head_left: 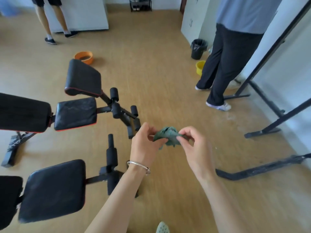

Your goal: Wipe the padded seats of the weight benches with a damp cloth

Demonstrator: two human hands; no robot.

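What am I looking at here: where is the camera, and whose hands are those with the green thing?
There is no machine here. One camera sits on a person's head, looking forward and down, so the two bare arms reaching in from the bottom are the wearer's own. The left hand, with a bracelet at its wrist, and the right hand each pinch a crumpled green cloth, held in the air above the wooden floor. To the left stand black weight benches. The cloth touches neither the nearest padded seat nor the next seat. Further off are an orange basin, a yellow bucket, a black bin and two other people.
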